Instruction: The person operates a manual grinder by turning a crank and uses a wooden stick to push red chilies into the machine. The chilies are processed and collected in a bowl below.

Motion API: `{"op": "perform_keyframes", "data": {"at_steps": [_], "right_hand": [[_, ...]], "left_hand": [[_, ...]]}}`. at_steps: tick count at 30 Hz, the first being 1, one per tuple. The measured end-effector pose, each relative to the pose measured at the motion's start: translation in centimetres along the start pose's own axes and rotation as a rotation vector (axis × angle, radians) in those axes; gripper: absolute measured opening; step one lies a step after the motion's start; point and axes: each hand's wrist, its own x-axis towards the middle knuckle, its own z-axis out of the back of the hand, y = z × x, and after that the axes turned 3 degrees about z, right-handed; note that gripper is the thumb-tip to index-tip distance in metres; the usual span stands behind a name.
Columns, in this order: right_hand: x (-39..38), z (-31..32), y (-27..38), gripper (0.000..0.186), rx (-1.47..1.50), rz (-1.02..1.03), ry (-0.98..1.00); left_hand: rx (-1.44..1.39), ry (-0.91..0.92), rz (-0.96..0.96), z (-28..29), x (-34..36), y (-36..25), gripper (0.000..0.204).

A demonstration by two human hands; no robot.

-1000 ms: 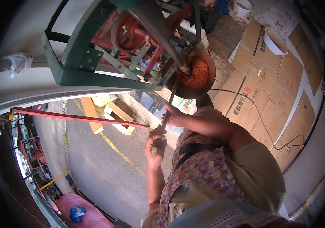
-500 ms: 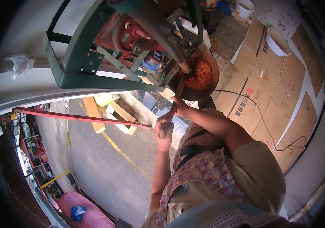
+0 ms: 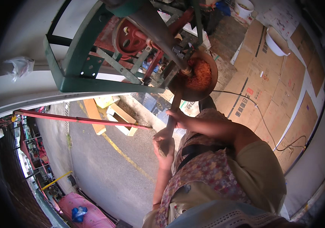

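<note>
My left hand (image 3: 164,147) is wrapped round the near end of a long wooden stick (image 3: 176,102). Farther up the same stick, my right hand (image 3: 176,119) also grips it. The stick's far end reaches into a round brown bowl (image 3: 214,83), where its tip is hard to make out. Red crushed chilli (image 3: 202,74) lies in the bowl. A thick metal pounding rod (image 3: 174,57) slants down into the bowl beside the stick, its end at the chilli.
A green machine frame (image 3: 109,84) with a red wheel (image 3: 130,40) stands ahead on the left. Flattened cardboard (image 3: 259,81) covers the floor at right, with a white basin (image 3: 276,42) and a black cable (image 3: 259,110) on it. A red bar (image 3: 82,119) crosses at left.
Both hands have drawn back toward me with the stick. The red wheel has turned, and a red linkage beside the rod has shifted. The chilli in the bowl has moved.
</note>
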Motion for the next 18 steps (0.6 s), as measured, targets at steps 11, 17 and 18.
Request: {"op": "perform_keyframes", "data": {"at_steps": [11,17,18], "right_hand": [[0.6,2.8,1.2,0.025,0.033,0.111,-0.017],[-3.2,3.4,0.3,0.022,0.072,0.195,-0.067],[-3.7,3.9,1.0,0.023,0.093,0.251,0.010]], "left_hand": [[-0.137,0.124,0.097,-0.3,0.2,0.5,0.037],[-0.088,0.302,-0.005,0.3,0.7,-1.9,0.037],[-0.012,0.333,-0.066,-0.4,1.1,-2.3,0.037]]}}
